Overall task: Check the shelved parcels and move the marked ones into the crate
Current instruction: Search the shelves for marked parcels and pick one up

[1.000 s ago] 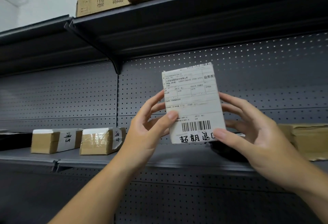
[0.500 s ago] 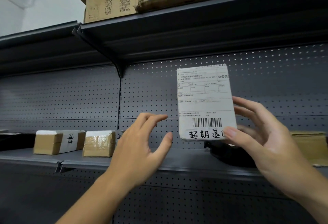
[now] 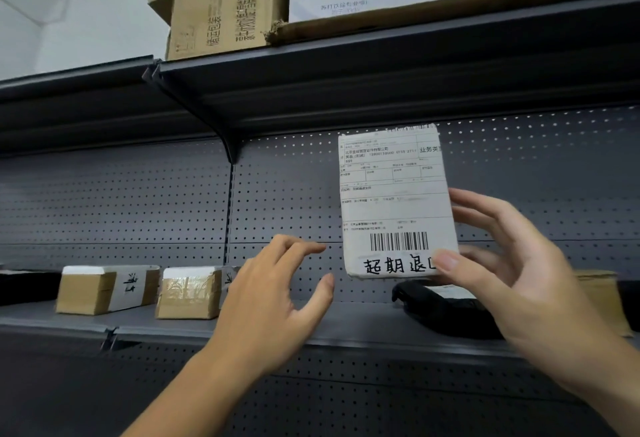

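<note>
- Since a second ago the left hand point(image 3: 277, 301) has let go of the white parcel point(image 3: 396, 204) and dropped away to its lower left; its fingers point(image 3: 301, 246) are now spread and curled around nothing, clear of the parcel's edge.
- The right hand point(image 3: 512, 284) alone holds the parcel upright in front of the perforated back panel point(image 3: 173, 201), above the shelf point(image 3: 363, 327). The thumb presses the lower right corner of the label face and the fingers reach behind, pinching the parcel between them.
- The label faces the camera: printed fields, a barcode point(image 3: 399, 241), and handwritten black characters along the bottom edge. That handwriting looks like the mark being checked for, so this parcel likely belongs in the crate, which is not in view.
- To do the step well, I would keep the pinch low and firm, since the tall parcel could pivot about one corner, and bring the left hand under it before carrying.
- Two brown boxes point(image 3: 107, 289) with taped labels and a black pouch point(image 3: 446, 312) remain on the shelf, unchecked as far as I can judge.
- Turn toward the crate only once the grip feels secure.
</note>
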Demonstrator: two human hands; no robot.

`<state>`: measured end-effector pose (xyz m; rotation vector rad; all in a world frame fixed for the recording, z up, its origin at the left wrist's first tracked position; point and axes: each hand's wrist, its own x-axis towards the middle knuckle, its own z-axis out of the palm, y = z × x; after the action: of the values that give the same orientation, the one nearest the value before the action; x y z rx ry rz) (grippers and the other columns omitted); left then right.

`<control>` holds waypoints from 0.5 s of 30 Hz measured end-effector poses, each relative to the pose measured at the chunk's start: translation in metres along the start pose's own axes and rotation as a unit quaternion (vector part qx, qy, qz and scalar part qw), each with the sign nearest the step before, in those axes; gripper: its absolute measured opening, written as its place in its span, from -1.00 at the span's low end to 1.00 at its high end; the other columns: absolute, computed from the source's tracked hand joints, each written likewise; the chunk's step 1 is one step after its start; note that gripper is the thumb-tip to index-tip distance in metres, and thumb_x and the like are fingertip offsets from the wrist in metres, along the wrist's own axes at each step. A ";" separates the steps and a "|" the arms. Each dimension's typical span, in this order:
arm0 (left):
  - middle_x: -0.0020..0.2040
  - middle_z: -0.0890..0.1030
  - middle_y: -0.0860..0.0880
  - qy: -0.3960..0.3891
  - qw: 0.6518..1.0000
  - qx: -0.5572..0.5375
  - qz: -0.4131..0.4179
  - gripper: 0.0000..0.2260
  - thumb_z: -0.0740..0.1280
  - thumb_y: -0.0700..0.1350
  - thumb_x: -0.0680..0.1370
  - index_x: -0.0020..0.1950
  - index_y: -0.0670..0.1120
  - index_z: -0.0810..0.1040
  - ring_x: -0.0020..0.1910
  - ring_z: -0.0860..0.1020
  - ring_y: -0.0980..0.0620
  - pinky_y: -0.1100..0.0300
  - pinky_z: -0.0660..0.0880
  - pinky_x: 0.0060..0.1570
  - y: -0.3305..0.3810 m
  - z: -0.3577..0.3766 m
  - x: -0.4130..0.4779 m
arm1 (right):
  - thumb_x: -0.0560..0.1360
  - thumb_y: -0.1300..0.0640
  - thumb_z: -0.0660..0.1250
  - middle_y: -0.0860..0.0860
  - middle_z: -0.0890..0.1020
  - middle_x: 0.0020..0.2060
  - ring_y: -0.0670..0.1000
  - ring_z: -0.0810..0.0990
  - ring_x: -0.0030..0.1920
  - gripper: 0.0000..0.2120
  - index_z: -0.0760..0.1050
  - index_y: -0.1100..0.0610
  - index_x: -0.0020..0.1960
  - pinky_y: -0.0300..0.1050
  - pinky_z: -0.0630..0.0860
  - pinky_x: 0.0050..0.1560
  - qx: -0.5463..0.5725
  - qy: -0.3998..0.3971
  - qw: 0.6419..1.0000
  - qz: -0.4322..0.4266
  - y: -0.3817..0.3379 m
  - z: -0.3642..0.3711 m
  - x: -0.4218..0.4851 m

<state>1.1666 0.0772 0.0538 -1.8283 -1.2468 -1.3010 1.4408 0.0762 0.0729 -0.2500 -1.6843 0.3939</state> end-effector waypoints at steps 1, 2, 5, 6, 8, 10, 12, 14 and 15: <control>0.20 0.40 0.37 0.000 1.000 -0.001 -0.001 -0.62 0.09 0.38 0.56 0.32 0.33 0.39 0.17 0.46 0.24 0.19 0.43 0.12 0.000 0.000 0.001 | 0.35 -0.07 0.50 -0.21 0.57 0.33 -0.04 0.70 0.17 -0.35 0.43 -0.19 0.42 -0.37 0.59 0.04 -0.002 0.001 1.000 0.000 -0.001 0.000 0.000; 0.20 0.40 0.37 0.000 1.000 -0.001 -0.001 -0.61 0.09 0.38 0.56 0.32 0.33 0.40 0.17 0.46 0.25 0.20 0.42 0.11 -0.001 0.000 0.002 | 0.35 -0.08 0.50 -0.21 0.57 0.34 -0.04 0.69 0.18 -0.35 0.43 -0.20 0.42 -0.36 0.60 0.05 -0.005 0.003 1.000 -0.001 -0.002 0.000 0.001; 0.20 0.40 0.36 -0.001 1.000 0.003 0.000 -0.60 0.09 0.38 0.56 0.33 0.31 0.42 0.17 0.46 0.26 0.19 0.42 0.12 -0.002 -0.001 0.005 | 0.38 -0.09 0.53 -0.22 0.57 0.34 -0.05 0.69 0.18 -0.37 0.43 -0.20 0.42 -0.25 0.64 0.07 -0.021 0.002 1.000 0.005 -0.005 0.001 0.001; 0.19 0.40 0.36 -0.002 1.000 0.002 -0.002 -0.60 0.09 0.38 0.56 0.33 0.30 0.43 0.17 0.47 0.24 0.18 0.43 0.12 -0.004 -0.001 0.006 | 0.42 -0.08 0.55 -0.22 0.57 0.33 -0.05 0.69 0.18 -0.39 0.43 -0.19 0.42 -0.15 0.66 0.07 -0.025 0.003 1.000 0.010 -0.004 0.002 0.001; 0.20 0.41 0.36 -0.002 1.000 -0.002 -0.010 -0.60 0.10 0.38 0.56 0.32 0.31 0.44 0.18 0.49 0.20 0.14 0.46 0.13 -0.007 -0.003 0.006 | 0.41 -0.05 0.53 -0.21 0.58 0.32 -0.05 0.69 0.17 -0.40 0.44 -0.19 0.41 -0.02 0.63 0.13 -0.028 0.005 0.999 0.025 -0.004 0.004 0.001; 0.20 0.42 0.35 0.002 1.000 -0.005 -0.016 -0.61 0.10 0.38 0.56 0.31 0.31 0.45 0.18 0.50 0.20 0.11 0.49 0.13 -0.011 -0.004 0.007 | 0.35 -0.11 0.50 -0.21 0.60 0.30 -0.06 0.71 0.14 -0.38 0.45 -0.18 0.39 0.03 0.60 0.15 -0.029 0.011 0.998 0.048 -0.002 0.008 0.004; 0.19 0.42 0.35 0.004 1.000 -0.004 -0.019 -0.61 0.10 0.38 0.56 0.30 0.30 0.46 0.16 0.50 0.21 0.10 0.50 0.13 -0.015 -0.004 0.008 | 0.33 -0.17 0.51 -0.20 0.62 0.26 -0.05 0.73 0.09 -0.37 0.46 -0.16 0.37 0.07 0.63 0.13 -0.034 0.018 0.995 0.093 0.005 0.017 0.011; 0.19 0.42 0.34 0.002 1.000 -0.007 -0.028 -0.60 0.08 0.38 0.57 0.29 0.29 0.48 0.17 0.50 0.21 0.09 0.51 0.13 -0.019 -0.003 0.008 | 0.34 -0.16 0.54 -0.15 0.64 0.22 -0.02 0.74 0.05 -0.35 0.46 -0.13 0.39 0.07 0.68 0.06 -0.027 0.031 0.985 0.166 0.018 0.028 0.023; 0.18 0.43 0.34 0.001 0.999 -0.009 -0.032 -0.60 0.06 0.38 0.58 0.29 0.28 0.49 0.17 0.50 0.20 0.08 0.51 0.14 -0.022 -0.002 0.007 | 0.36 -0.12 0.55 -0.12 0.65 0.21 0.00 0.73 0.05 -0.34 0.45 -0.09 0.42 0.06 0.70 0.01 -0.013 0.038 0.978 0.204 0.024 0.033 0.028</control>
<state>1.1465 0.0869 0.0599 -1.8136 -1.3068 -1.3525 1.4023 0.1052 0.0850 -0.6275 -1.5600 0.6585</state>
